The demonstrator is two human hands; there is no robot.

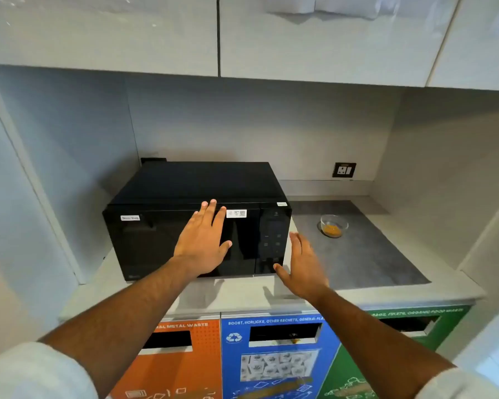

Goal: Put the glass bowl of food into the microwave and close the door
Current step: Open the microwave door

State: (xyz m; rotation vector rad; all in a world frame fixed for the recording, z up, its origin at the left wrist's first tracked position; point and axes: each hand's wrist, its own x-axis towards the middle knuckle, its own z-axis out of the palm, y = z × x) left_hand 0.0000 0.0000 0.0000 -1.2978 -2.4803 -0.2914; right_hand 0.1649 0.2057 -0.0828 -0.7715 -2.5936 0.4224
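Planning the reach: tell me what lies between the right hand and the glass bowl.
In the head view, only bare grey countertop lies between the right hand, open by the microwave's control panel, and the glass bowl.

Both empty hands spread before the shut microwave; glass bowl beside it.

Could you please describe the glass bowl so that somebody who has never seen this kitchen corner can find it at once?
Find the black microwave on the counter under the white cupboards. On its right lies a dark grey mat, below a wall socket. The glass bowl stands alone on that mat: small, clear and round, with orange-yellow food in the bottom, and neither hand touches it.
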